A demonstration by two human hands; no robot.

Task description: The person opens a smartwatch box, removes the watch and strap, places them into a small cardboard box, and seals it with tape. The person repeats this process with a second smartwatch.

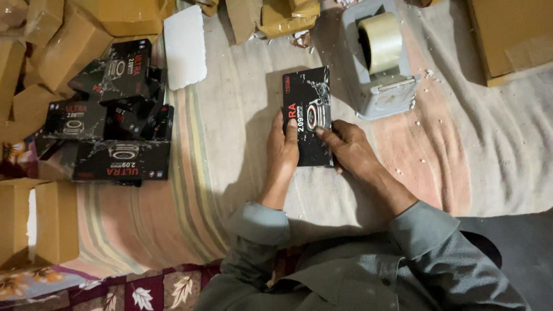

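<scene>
**Both hands hold a black box on the striped cloth**

Head view: the left hand point(282, 151) and the right hand point(347, 148) grip one flat black box point(308, 109) between them, each clamped on a lower side edge with the thumb laid across the printed top face. The box lies lengthwise away from the person, in the middle of a pale striped cloth point(230, 132) that covers the floor. Grey sleeves point(423, 227) reach to both wrists.

Just beyond the box, to the right, stands a grey tape dispenser point(377, 86) with a roll of clear tape point(381, 41) set in it; white crumbs lie scattered around it. To the left, well apart from the hands, sits a loose pile of black boxes point(115, 126) of the same kind, some tilted on each other. A white foam sheet point(185, 46) lies beside that pile. Brown cardboard boxes point(63, 46) crowd the upper left corner, and another cardboard carton point(55, 222) stands at the left edge.
</scene>
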